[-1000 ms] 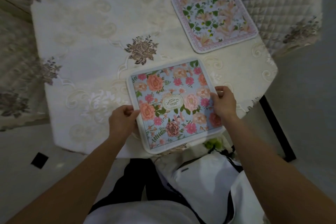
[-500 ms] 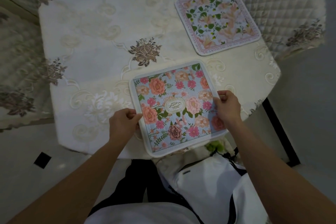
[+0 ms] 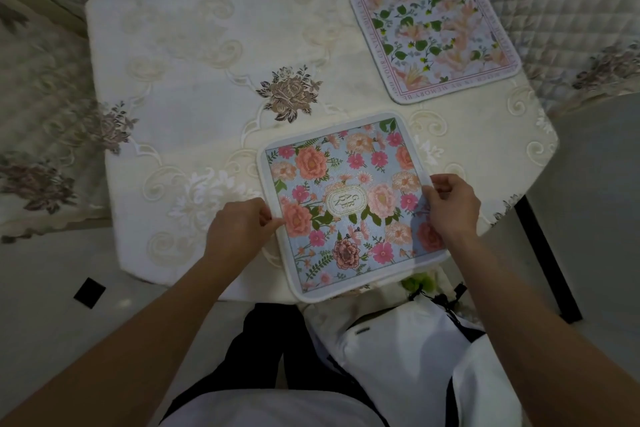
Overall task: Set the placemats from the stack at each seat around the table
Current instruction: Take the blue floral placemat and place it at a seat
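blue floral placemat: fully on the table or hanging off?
Hanging off. The blue floral placemat has its near corner past the table edge, pinched by the left hand and right hand.

dim room, pale floor point(image 3: 595, 204), quilted chair point(image 3: 568, 10) beside the cream-clothed table point(image 3: 194, 87).

Cream-clothed table point(image 3: 194, 55) with three floral placemats point(image 3: 349, 204).

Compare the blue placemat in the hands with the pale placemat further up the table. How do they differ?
The blue placemat has pink and orange roses; the pale placemat has green leaves and a lettered border. The blue one is held at both sides and overhangs the table edge; the pale one lies untouched. Both are square with rounded corners.
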The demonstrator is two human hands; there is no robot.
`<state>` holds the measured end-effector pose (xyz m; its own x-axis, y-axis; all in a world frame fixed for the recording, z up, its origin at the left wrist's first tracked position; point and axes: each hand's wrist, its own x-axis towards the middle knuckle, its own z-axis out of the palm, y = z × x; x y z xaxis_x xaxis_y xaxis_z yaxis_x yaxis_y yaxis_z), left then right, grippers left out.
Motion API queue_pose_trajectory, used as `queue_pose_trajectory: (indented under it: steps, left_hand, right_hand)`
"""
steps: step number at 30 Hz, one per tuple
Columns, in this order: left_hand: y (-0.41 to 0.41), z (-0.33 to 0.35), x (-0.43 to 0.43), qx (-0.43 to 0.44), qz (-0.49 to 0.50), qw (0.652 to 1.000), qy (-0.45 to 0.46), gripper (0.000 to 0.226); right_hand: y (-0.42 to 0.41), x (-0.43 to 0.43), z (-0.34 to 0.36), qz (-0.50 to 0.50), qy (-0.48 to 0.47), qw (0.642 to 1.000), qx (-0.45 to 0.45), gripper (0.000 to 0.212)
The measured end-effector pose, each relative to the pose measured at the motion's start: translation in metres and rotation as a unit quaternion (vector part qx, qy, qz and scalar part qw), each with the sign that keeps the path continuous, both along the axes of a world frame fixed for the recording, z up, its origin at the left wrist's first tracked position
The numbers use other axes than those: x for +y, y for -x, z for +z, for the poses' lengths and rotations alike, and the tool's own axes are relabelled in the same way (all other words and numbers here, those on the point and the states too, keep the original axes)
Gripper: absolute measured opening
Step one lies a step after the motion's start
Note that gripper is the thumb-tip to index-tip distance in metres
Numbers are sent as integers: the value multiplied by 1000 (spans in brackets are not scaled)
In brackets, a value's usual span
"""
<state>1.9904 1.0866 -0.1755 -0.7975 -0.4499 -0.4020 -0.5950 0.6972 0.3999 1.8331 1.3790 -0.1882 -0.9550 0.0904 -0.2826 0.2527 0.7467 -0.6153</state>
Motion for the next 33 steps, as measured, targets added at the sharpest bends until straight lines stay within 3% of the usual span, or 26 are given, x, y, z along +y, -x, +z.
queue_pose_trajectory:
  steps: [2, 4, 7, 9, 11, 17, 23, 28, 33]
  left_hand:
    - [5, 5, -1, -12, -70, 992, 107, 31]
    - [13, 3, 6, 83, -127, 974, 168, 32]
    - [32, -16, 39, 176, -197, 955, 137, 52]
    - [43, -36, 63, 141, -226, 956, 120, 67]
    - [44, -50, 78, 101, -236, 957, 134, 69]
    - [28, -54, 64, 99, -204, 960, 165, 73]
    - [25, -56, 55, 100, -185, 968, 140, 70]
    - [22, -44, 38, 101, -218, 963, 122, 69]
    - [35, -1, 17, 86, -217, 963, 132, 68]
  right_hand:
    - [-1, 6, -1, 32, -65, 996, 45, 26]
    - [-6, 5, -2, 106, -123, 976, 144, 27]
    - [-17, -29, -7, 304, -122, 916, 233, 40]
    - [-24, -57, -24, 429, -136, 864, 224, 51]
    - [-30, -71, -38, 478, -163, 841, 193, 58]
    - [-6, -45, -45, 486, -237, 822, 179, 73]
    - [17, -7, -39, 440, -219, 858, 152, 71]
    - [18, -6, -28, 426, -223, 865, 146, 71]
    - [0, -25, 9, 388, -225, 872, 196, 61]
